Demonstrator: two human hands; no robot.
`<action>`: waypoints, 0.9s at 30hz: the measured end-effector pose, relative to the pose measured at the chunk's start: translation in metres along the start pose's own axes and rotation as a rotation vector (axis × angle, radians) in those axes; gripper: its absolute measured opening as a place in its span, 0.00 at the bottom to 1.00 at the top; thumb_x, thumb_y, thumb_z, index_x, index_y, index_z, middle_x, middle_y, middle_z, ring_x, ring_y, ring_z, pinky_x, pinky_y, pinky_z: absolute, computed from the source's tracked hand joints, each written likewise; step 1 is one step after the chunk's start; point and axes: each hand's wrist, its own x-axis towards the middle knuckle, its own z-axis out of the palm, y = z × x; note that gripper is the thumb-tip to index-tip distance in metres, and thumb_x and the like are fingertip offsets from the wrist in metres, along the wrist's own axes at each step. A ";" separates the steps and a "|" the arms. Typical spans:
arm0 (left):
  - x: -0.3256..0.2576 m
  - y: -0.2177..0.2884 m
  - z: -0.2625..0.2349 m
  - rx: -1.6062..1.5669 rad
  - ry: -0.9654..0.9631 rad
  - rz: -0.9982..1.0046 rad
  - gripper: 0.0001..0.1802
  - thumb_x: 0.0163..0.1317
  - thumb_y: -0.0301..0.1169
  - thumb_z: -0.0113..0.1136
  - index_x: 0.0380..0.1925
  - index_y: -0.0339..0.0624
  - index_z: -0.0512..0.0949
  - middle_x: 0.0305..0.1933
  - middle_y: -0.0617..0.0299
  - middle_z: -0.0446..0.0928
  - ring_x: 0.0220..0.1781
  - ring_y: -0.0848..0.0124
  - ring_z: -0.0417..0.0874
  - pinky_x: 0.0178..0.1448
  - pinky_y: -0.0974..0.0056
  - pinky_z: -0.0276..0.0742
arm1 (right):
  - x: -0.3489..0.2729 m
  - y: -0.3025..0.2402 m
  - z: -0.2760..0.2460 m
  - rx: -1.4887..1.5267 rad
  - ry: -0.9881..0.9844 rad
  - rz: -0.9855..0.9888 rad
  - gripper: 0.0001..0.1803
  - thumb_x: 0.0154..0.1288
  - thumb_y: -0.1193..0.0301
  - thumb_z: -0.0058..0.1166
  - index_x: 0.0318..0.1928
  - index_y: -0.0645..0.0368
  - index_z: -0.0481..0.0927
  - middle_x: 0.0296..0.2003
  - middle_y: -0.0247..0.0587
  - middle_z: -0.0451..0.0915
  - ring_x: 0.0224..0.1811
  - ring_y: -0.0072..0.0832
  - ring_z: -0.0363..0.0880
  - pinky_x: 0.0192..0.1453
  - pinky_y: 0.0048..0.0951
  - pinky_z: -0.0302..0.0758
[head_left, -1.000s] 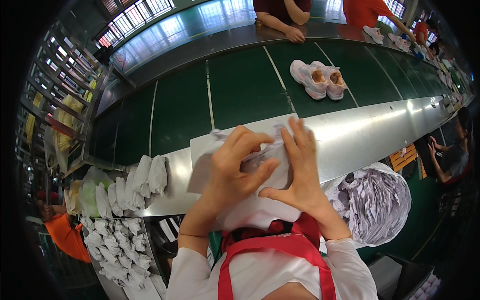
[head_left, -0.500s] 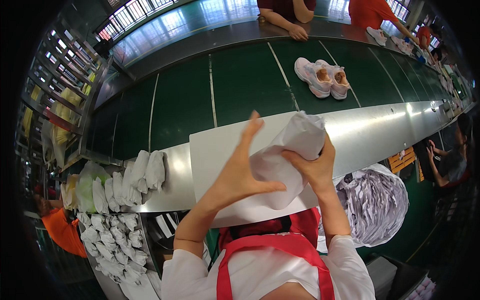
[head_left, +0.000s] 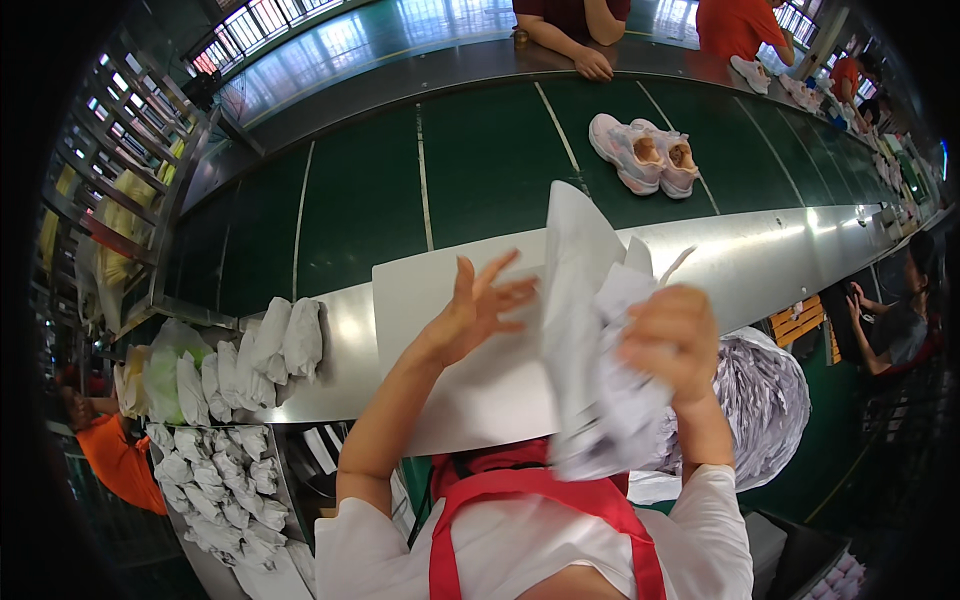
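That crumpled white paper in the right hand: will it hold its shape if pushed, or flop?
The white paper looks thin and creased, so it probably flops and crushes easily. The right hand lifts a big bunch alone, suggesting it is light. The left hand is open beside it.

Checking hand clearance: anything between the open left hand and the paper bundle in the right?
Nothing visible. The left hand is open with fingers spread, just left of the white paper bundle that the right hand grips; only the bare white board shows behind the gap.
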 end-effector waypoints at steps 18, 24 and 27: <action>0.027 -0.032 0.044 -0.067 0.077 0.166 0.31 0.65 0.49 0.49 0.61 0.42 0.61 0.43 0.57 0.74 0.48 0.69 0.77 0.51 0.71 0.73 | -0.027 -0.009 0.039 0.448 -0.060 0.371 0.21 0.46 0.71 0.63 0.43 0.59 0.74 0.43 0.41 0.71 0.41 0.36 0.72 0.44 0.34 0.72; 0.016 -0.016 0.012 -0.147 -0.058 0.097 0.51 0.56 0.72 0.33 0.63 0.38 0.57 0.62 0.53 0.65 0.60 0.59 0.68 0.64 0.58 0.62 | -0.042 -0.010 0.039 0.695 -0.009 0.939 0.30 0.46 0.66 0.69 0.50 0.60 0.71 0.45 0.43 0.69 0.48 0.35 0.68 0.53 0.29 0.67; 0.008 -0.008 0.004 0.042 0.091 0.144 0.46 0.59 0.68 0.37 0.61 0.38 0.62 0.58 0.53 0.68 0.58 0.61 0.71 0.61 0.61 0.66 | -0.035 -0.008 0.031 0.716 -0.082 1.075 0.34 0.46 0.66 0.68 0.53 0.61 0.67 0.44 0.45 0.70 0.49 0.36 0.68 0.53 0.30 0.67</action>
